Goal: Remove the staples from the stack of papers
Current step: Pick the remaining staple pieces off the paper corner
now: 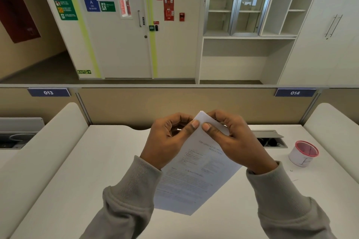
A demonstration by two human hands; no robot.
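A stack of printed white papers [196, 178] is held up above the white desk [93, 170], tilted, with one corner pointing up between my hands. My left hand [169, 139] pinches that top corner from the left, thumb on the front sheet. My right hand [233, 139] pinches the same corner from the right, thumb pressed beside the left thumb. The staple itself is hidden under my thumbs. Both arms wear grey sleeves.
A small white cup with a red rim [303, 153] stands on the desk at the right. An open cable hatch [272, 139] lies behind my right hand. A beige partition [136, 103] closes the desk's far side, with curved dividers at left and right.
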